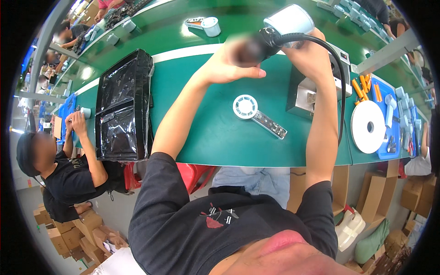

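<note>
My left hand (229, 62) is closed around a black corded tool (268, 41) that looks like an electric screwdriver. Blur hides its fingers in part, and the thumb points right. A thick black cable (337, 59) arches from the tool over my right wrist. My right hand (311, 52) grips a light-blue, cup-shaped housing (291, 20) just beyond the tool. Whether the tool touches the housing is hidden. Nearer to me on the green table (206, 133) lies a round, vented light-blue head (245, 107) with an open handle (270, 125) showing its inner parts.
On the left stands a black two-part tray (123, 105). A metal machine (302, 96) sits beside my right forearm. Further right are a white disc (362, 133), orange handle pieces (357, 89) and a blue tray (389, 137) of parts. Another housing (211, 26) lies beyond. A co-worker (68, 169) sits left.
</note>
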`<action>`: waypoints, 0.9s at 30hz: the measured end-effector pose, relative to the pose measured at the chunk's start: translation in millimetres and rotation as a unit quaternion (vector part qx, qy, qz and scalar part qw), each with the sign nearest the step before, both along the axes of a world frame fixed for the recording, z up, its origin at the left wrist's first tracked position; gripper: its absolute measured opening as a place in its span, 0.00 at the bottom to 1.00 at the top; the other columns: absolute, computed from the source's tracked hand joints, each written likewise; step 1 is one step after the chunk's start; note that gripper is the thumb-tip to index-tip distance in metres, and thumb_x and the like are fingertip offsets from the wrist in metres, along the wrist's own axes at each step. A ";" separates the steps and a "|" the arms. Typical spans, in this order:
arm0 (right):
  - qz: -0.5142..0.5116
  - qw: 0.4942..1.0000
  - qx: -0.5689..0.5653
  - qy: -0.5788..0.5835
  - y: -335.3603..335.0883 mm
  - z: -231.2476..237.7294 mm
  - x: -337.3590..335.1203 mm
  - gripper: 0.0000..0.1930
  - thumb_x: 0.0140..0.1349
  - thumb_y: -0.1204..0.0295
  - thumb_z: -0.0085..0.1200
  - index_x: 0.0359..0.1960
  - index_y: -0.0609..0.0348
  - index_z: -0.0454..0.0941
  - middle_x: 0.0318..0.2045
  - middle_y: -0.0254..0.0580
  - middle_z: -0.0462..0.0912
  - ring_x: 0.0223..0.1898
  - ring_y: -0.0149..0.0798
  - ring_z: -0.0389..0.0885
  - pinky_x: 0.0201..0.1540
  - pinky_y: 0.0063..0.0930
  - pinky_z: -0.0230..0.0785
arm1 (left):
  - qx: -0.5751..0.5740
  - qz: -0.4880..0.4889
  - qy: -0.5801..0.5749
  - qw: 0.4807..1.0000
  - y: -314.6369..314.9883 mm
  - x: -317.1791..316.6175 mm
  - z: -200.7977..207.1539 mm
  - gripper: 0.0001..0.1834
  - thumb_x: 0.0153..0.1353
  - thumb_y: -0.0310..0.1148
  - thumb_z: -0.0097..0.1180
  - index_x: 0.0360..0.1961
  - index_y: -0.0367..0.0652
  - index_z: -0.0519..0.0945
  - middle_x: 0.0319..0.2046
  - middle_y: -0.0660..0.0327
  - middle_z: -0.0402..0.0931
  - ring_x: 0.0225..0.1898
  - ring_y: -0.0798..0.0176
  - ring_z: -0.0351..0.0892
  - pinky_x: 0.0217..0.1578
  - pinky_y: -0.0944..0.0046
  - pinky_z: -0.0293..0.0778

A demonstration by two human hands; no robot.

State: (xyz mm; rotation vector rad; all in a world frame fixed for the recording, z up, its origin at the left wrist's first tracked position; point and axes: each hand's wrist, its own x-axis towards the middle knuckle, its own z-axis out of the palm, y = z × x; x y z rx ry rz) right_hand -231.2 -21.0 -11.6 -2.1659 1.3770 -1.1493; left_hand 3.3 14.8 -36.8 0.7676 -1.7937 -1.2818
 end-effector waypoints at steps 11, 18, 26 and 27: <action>0.037 0.999 -0.026 -0.003 0.7 1.7 -1.4 0.16 0.50 0.70 0.74 0.40 0.61 0.88 0.31 0.42 0.87 0.28 0.34 0.80 0.36 0.32 0.75 | -0.005 -0.011 0.002 1.000 -1.7 0.3 -1.8 0.28 0.53 0.23 0.74 0.56 0.41 0.80 0.32 0.66 0.79 0.32 0.73 0.76 0.34 0.69 0.73; 0.087 0.993 -0.051 -0.069 9.6 11.2 7.6 0.17 0.50 0.70 0.74 0.41 0.61 0.87 0.33 0.41 0.89 0.32 0.34 0.82 0.40 0.33 0.76 | -0.008 -0.016 0.003 1.000 -1.2 1.5 -1.3 0.28 0.53 0.22 0.72 0.58 0.41 0.81 0.30 0.67 0.78 0.32 0.74 0.75 0.33 0.69 0.72; 0.091 0.994 -0.008 -0.055 6.5 10.3 4.9 0.16 0.51 0.70 0.73 0.41 0.62 0.87 0.34 0.41 0.89 0.35 0.34 0.85 0.42 0.32 0.77 | -0.010 -0.014 0.001 1.000 -2.9 2.2 -2.5 0.27 0.52 0.22 0.73 0.55 0.41 0.81 0.31 0.66 0.79 0.32 0.73 0.77 0.34 0.68 0.73; 0.093 0.994 0.001 -0.051 5.3 9.1 4.1 0.16 0.51 0.70 0.73 0.41 0.62 0.87 0.33 0.41 0.89 0.34 0.33 0.85 0.41 0.31 0.77 | -0.009 -0.011 -0.002 1.000 -2.5 2.2 -2.6 0.26 0.52 0.22 0.73 0.54 0.41 0.81 0.31 0.66 0.79 0.32 0.73 0.77 0.34 0.68 0.74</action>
